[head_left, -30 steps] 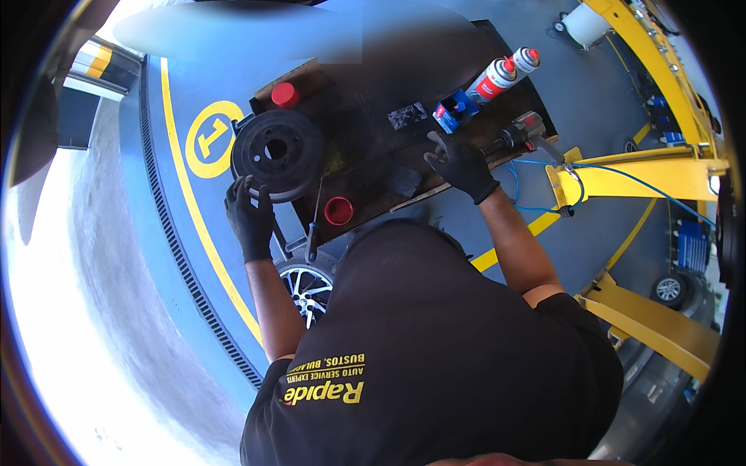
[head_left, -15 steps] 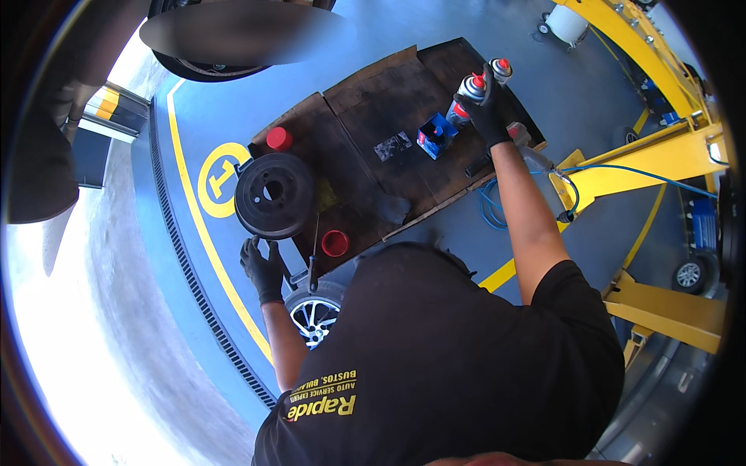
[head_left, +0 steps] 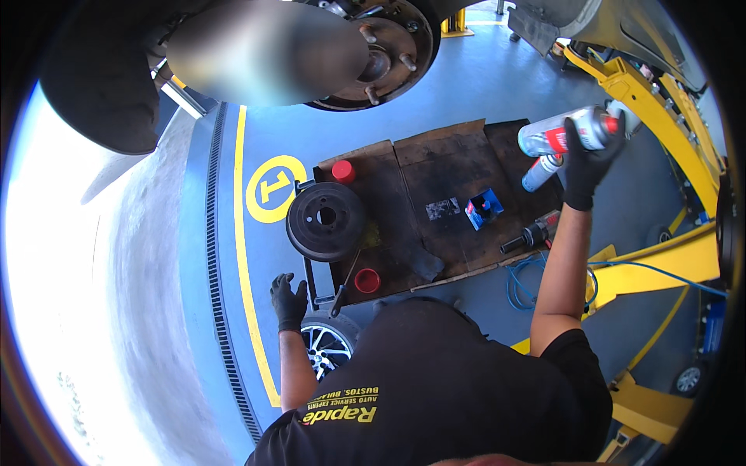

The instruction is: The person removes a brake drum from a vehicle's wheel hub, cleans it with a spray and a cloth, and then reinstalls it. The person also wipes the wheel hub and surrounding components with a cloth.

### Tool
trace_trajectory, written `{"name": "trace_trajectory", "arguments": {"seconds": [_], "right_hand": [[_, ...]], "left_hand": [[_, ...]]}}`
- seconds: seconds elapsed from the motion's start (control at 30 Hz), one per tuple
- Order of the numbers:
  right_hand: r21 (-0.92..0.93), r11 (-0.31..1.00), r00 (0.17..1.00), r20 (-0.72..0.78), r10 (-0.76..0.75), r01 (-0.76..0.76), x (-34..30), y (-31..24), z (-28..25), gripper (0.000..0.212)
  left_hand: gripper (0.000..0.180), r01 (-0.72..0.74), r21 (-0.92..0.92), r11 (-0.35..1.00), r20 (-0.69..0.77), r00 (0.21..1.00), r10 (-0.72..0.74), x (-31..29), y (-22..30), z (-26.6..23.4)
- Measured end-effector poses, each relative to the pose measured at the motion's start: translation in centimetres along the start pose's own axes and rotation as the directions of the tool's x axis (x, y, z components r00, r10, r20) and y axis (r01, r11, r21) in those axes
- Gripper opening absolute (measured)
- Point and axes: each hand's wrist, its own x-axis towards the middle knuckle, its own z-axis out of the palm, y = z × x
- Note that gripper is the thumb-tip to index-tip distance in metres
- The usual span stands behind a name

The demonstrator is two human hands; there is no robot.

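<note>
My gloved right hand (head_left: 587, 167) is wrapped round a silver-and-red spray can (head_left: 544, 137), raised and tilted over the far right of the work table (head_left: 458, 155). Beneath it a second, similar can (head_left: 540, 174) stands on the table. My left hand (head_left: 289, 300), also gloved in black, hangs empty with its fingers apart at the table's near left corner. Just beyond that hand lies a dark brake drum (head_left: 342, 237). A screwdriver (head_left: 339, 299) sticks out over the near edge, beside a red cap (head_left: 367, 280). Another red cap (head_left: 343, 172) sits behind the drum.
Overhead at the top is a wheel hub (head_left: 388, 74) with bare studs, partly covered by a blur. A small blue box (head_left: 483, 211) and an air tool (head_left: 531, 234) with a blue hose lie on the table. Yellow lift arms (head_left: 660, 260) stand right; a wheel (head_left: 326, 346) lies below.
My right hand has lifted the spray can off the table and tilted it. My left hand stays low and empty. The view has shifted, bringing the wheel hub into sight.
</note>
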Motion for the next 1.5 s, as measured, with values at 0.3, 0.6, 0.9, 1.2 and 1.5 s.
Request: {"name": "trace_trajectory", "arguments": {"seconds": [0.3,0.6,0.9,1.2,1.5], "right_hand": [[0.218,0.968,0.934,0.304,-0.185,0.121,5.1,-13.7,5.0,0.075],[0.336,0.922,0.860,0.394,-0.324,0.193,6.9,-20.6,10.6,0.071],[0.182,0.897,0.727,0.532,-0.434,0.403,3.4,-29.4,14.3,0.070],[0.027,0.929,0.737,0.600,-0.311,0.370,2.1,-29.0,10.7,0.071],[-0.103,0.919,0.833,0.471,-0.291,0.380,0.4,-29.8,9.7,0.070]], "left_hand": [[0.042,0.117,-0.105,0.988,0.068,0.992,-0.110,2.5,-1.4,4.1],[0.043,0.270,-0.218,0.938,0.426,0.891,-0.157,1.5,-4.7,7.9],[0.044,0.474,-0.370,0.799,0.667,0.734,-0.126,2.0,-5.2,6.4],[0.046,0.426,-0.431,0.796,0.694,0.720,-0.010,2.7,-9.1,11.7],[0.060,0.282,-0.393,0.875,0.511,0.858,-0.047,6.5,-8.1,11.0]]}}
